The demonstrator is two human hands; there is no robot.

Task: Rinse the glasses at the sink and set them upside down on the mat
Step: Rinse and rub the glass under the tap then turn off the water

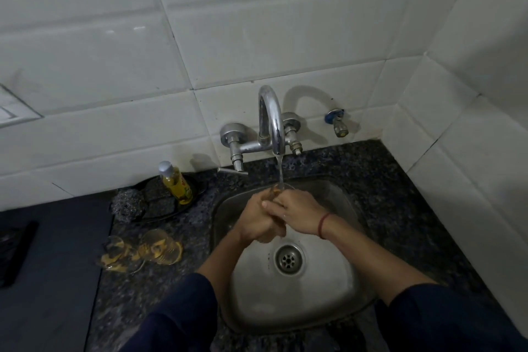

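A clear glass (pixel 278 190) is over the back half of the sink (pixel 314 294), gripped in both hands, with only its round rim and a strip of yellow print showing past the fingers. The left hand (pixel 257 223) wraps the lower part, fingers curled tight. The right hand (pixel 297 214) closes over it from the other side, a red thread (pixel 324 224) round the wrist. A thin stream of water (pixel 280 171) falls from the tap (pixel 270 117), a curved chrome spout on the wall behind the sink, straight onto the glass's rim.

The sink is a square steel basin with rounded corners, dull and wet, and a round slotted drain (pixel 288 258) at its middle. It is set in a speckled dark granite counter (pixel 400 194).

Just left of the sink, more glasses (pixel 143 250) sit in a cluster on the granite, clear with yellow print; their number and which way up they stand are hard to tell. Further left lies a smooth dark grey mat (pixel 57 266).

Behind and left of the sink, a shallow black tray (pixel 200 188) holds a yellow bottle (pixel 175 184) with a white cap and a wiry steel scrubber (pixel 127 203).
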